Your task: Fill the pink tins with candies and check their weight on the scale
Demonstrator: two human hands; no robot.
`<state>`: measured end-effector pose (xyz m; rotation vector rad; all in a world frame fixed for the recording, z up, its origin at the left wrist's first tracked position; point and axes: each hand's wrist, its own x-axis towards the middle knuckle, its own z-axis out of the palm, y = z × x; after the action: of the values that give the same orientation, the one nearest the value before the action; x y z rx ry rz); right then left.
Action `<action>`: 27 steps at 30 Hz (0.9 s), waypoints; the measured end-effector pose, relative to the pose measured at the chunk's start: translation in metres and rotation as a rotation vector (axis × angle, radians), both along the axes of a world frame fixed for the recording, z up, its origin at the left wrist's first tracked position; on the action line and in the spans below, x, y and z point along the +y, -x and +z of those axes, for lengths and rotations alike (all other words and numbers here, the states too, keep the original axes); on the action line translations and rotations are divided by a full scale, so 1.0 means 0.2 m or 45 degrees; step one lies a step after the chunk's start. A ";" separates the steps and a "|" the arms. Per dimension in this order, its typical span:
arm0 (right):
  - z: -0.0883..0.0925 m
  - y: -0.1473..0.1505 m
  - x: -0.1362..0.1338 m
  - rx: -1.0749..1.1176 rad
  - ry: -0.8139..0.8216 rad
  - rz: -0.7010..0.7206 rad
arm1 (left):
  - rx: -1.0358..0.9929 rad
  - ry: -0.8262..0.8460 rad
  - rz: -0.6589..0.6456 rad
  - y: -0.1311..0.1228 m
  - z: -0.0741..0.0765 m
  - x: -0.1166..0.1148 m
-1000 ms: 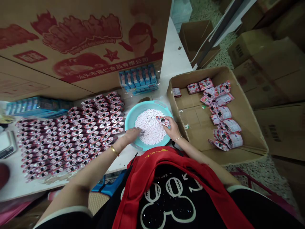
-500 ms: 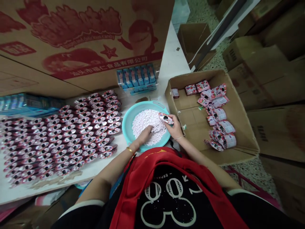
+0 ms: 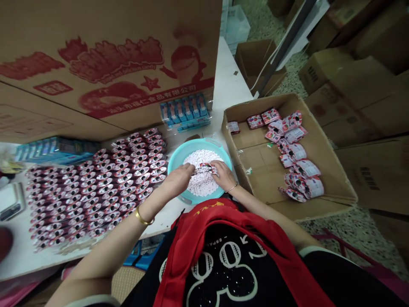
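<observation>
Over a turquoise basin (image 3: pixel 175 158) full of small white candies (image 3: pixel 202 187), both hands meet at one small red-and-white candy packet (image 3: pixel 204 169). My left hand (image 3: pixel 179 178), a gold bangle on its wrist, is closed with its fingertips on the packet's left end. On the right end, the fingers of my right hand (image 3: pixel 225 175) are wrapped round the packet. My fingers cover part of it, so its opening is hard to make out. Left of the basin stand rows of similar packets (image 3: pixel 108 181), upright and close together.
A large open carton (image 3: pixel 255 157) on the right holds several closed packets (image 3: pixel 297 151). Blue boxed packs (image 3: pixel 185 111) sit behind the basin, before a tall printed carton (image 3: pixel 121 81). A scale (image 3: pixel 11 200) is at the far left.
My left hand has come up out of the candies to the packet. My right hand has brought the packet left over the basin's middle. The camera view has shifted left.
</observation>
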<state>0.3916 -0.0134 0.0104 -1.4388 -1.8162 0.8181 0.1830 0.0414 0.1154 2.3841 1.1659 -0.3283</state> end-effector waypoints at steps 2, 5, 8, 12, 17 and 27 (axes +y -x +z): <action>-0.01 0.03 -0.01 0.015 0.005 0.024 | 0.190 -0.096 -0.059 -0.09 0.08 -0.02; -0.02 0.05 -0.02 0.047 0.023 0.034 | 0.353 -0.207 -0.129 -0.19 0.17 -0.06; -0.03 0.05 -0.03 0.125 0.067 -0.002 | 0.380 -0.224 -0.144 -0.19 0.24 -0.06; -0.02 0.02 -0.05 0.265 0.139 -0.090 | 0.282 -0.202 0.026 -0.03 0.16 0.01; 0.01 -0.05 -0.06 0.236 0.144 -0.214 | 0.173 0.107 0.371 0.06 -0.24 0.01; 0.04 -0.12 -0.02 0.166 0.150 -0.311 | -0.312 0.359 0.377 -0.02 -0.57 -0.17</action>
<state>0.4160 -0.0167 0.0188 -1.6053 -1.4817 0.8827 0.1872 0.0069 0.0015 1.9163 1.2424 -0.0909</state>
